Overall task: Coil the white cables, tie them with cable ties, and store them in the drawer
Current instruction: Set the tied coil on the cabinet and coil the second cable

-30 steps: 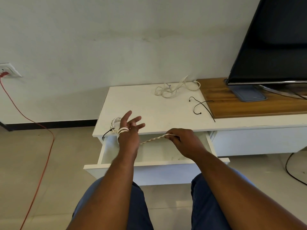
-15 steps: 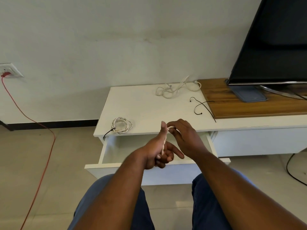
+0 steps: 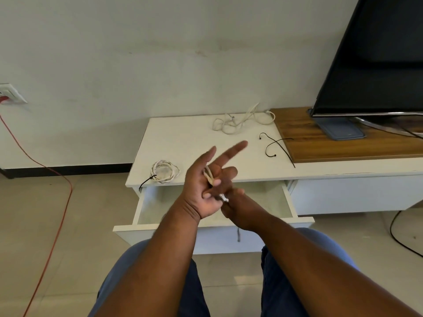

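Observation:
My left hand (image 3: 206, 186) is raised over the open drawer (image 3: 215, 227), index finger and thumb stretched out, with a white cable (image 3: 209, 178) wound around its fingers. My right hand (image 3: 240, 210) sits just below it and pinches the cable's end at the connector. A coiled white cable (image 3: 164, 171) bound with a black tie lies on the white cabinet top (image 3: 183, 138) at the front left. A loose tangled white cable (image 3: 240, 121) lies at the back. Two black cable ties (image 3: 275, 147) rest near the wooden section.
A TV (image 3: 377, 58) stands on the wooden top (image 3: 343, 143) at the right, with a blue device (image 3: 341, 130) under it. A red cord (image 3: 52, 202) runs from a wall socket (image 3: 9, 93) across the floor on the left. A black cable (image 3: 402, 236) lies on the floor at right.
The stretched cable has been wound up onto my left hand. My left hand turned and rose with fingers spread, and my right hand moved under it with the cable's end.

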